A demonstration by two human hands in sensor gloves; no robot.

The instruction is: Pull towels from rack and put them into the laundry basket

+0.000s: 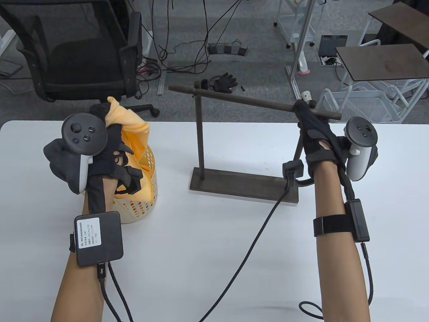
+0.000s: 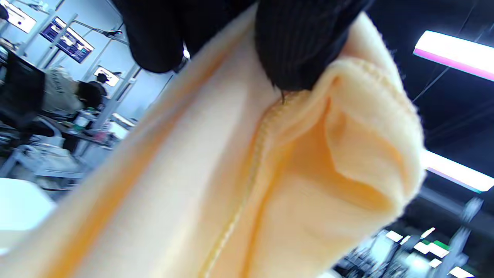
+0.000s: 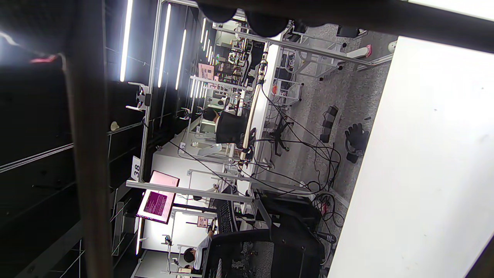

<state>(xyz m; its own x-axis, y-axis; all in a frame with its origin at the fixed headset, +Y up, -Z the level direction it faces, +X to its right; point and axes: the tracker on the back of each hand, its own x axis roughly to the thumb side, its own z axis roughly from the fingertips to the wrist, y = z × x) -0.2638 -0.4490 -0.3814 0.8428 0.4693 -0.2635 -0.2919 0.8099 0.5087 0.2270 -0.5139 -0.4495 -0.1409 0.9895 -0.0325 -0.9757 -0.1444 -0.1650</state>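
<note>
My left hand (image 1: 112, 134) grips a yellow towel (image 1: 129, 134) above the cream laundry basket (image 1: 134, 209) at the table's left; the towel's lower part hangs down into the basket. In the left wrist view the black gloved fingers (image 2: 305, 42) pinch a fold of the yellow towel (image 2: 239, 166). The dark rack (image 1: 248, 151) stands mid-table with a bare bar. My right hand (image 1: 306, 112) is curled round the bar's right end. In the right wrist view the rack bar (image 3: 370, 15) crosses the top and its post (image 3: 88, 146) runs down the left.
A dark grey cloth (image 1: 58, 161) bulges beside my left wrist, left of the basket. A black cable (image 1: 254, 231) trails across the white table (image 1: 214, 241). Beyond the far edge stand an office chair (image 1: 77, 50), a glove (image 1: 226, 82) on the floor, and side tables (image 1: 382, 63).
</note>
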